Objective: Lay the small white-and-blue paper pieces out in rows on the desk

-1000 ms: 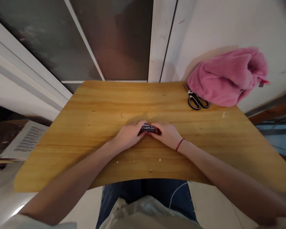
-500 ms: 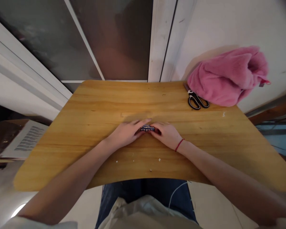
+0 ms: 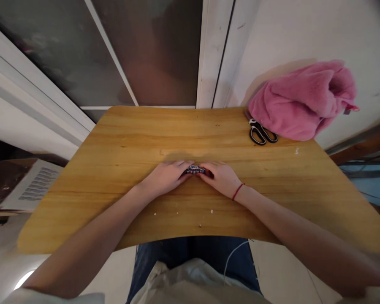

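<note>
Between my two hands, at the middle of the wooden table (image 3: 139, 139), is a small bundle with a blue and white pattern (image 3: 195, 169); its exact kind is too small to make out. My left hand (image 3: 171, 175) is closed on its left end, thumb on the near side and fingers on the far side. The right end is gripped by my right hand (image 3: 220, 177), which has a red string bracelet (image 3: 238, 191) at the wrist. Fingers cover both ends of the bundle, and only its middle shows.
Black-handled scissors (image 3: 262, 134) lie at the back right, blades partly under a pink plush cloth (image 3: 300, 103) against the wall. Small white crumbs (image 3: 212, 211) dot the near side of the table. A cardboard box (image 3: 34, 185) stands beyond the left edge.
My left index finger has come down from its raised, stretched position onto the far side of the bundle. My right hand and the bundle have hardly moved.
</note>
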Demonstrator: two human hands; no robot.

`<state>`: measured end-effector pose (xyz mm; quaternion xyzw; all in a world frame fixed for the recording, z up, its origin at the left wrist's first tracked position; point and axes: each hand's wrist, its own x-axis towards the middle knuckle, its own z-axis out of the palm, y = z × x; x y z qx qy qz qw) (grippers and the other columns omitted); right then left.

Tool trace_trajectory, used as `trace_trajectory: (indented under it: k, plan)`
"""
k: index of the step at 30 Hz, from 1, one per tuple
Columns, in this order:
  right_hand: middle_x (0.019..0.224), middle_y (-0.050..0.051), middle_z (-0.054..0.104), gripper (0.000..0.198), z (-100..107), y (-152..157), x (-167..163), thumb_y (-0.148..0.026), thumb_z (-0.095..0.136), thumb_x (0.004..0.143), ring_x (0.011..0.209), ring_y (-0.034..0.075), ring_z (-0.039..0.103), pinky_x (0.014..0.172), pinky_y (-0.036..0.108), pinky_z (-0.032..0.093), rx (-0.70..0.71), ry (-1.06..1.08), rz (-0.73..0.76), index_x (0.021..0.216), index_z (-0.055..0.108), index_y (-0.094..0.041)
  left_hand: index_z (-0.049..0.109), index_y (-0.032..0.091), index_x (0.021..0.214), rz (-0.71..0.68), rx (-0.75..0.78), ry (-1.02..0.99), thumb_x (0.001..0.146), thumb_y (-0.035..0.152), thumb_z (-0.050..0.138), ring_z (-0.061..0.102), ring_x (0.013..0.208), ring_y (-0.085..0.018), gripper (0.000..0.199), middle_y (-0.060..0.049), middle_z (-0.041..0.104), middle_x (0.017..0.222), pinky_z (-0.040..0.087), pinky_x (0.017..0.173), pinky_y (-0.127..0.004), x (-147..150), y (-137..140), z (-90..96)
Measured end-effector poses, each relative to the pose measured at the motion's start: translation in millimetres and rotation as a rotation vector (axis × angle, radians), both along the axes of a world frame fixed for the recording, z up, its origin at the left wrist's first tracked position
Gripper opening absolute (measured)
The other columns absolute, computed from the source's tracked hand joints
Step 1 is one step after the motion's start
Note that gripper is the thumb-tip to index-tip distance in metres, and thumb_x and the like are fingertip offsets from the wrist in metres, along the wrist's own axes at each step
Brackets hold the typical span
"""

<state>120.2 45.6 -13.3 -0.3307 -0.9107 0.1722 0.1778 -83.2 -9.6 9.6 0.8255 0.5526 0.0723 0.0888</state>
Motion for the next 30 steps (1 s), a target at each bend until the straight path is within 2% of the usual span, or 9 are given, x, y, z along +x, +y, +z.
trace_trajectory:
  k: [7,14,18,25,30]
  plan:
    - [0.073,0.003,0.062,0.013,3,-1,-1,-0.027,0.056,0.086,0.066,0.014,0.053,0.065,0.027,0.035,-0.006,-0.027,-0.014,0.089,0.063,-0.017,0.043,0.018,0.134,-0.009,-0.022,-0.031,0.094,0.036,0.037,0.058,0.112,-0.023,0.044,-0.008,0.055,0.133,0.046,0.091,-0.035,12,0,-3.0]
    - [0.072,0.002,0.062,0.014,0,0,-1,-0.029,0.055,0.087,0.064,0.014,0.052,0.064,0.027,0.035,-0.007,-0.027,-0.017,0.088,0.062,-0.017,0.042,0.021,0.136,0.033,-0.026,-0.058,0.094,0.040,0.038,0.059,0.110,-0.024,0.046,-0.010,0.056,0.131,0.047,0.088,-0.035,10,-1,-1.1]
    - [0.071,0.002,0.061,0.015,-1,-1,-1,-0.029,0.055,0.086,0.063,0.014,0.051,0.063,0.027,0.034,0.002,-0.022,-0.028,0.085,0.062,-0.017,0.043,0.019,0.134,-0.001,0.003,-0.036,0.094,0.037,0.039,0.060,0.108,-0.024,0.045,-0.010,0.058,0.128,0.047,0.088,-0.036,12,0,-2.6]
    - [0.073,0.003,0.062,0.016,1,-1,-1,-0.029,0.054,0.087,0.063,0.015,0.052,0.064,0.028,0.036,0.012,-0.024,-0.017,0.092,0.063,-0.016,0.043,0.018,0.133,-0.019,0.018,-0.049,0.096,0.034,0.035,0.058,0.112,-0.022,0.041,-0.009,0.055,0.133,0.046,0.091,-0.035,15,0,-5.0]
    - [0.075,0.003,0.063,0.020,1,-3,-1,-0.030,0.056,0.085,0.064,0.015,0.053,0.064,0.028,0.038,-0.002,0.006,-0.048,0.099,0.063,-0.017,0.049,0.017,0.126,-0.019,0.050,-0.016,0.097,0.032,0.029,0.061,0.103,-0.023,0.038,-0.010,0.062,0.122,0.048,0.084,-0.035,14,1,-6.5]
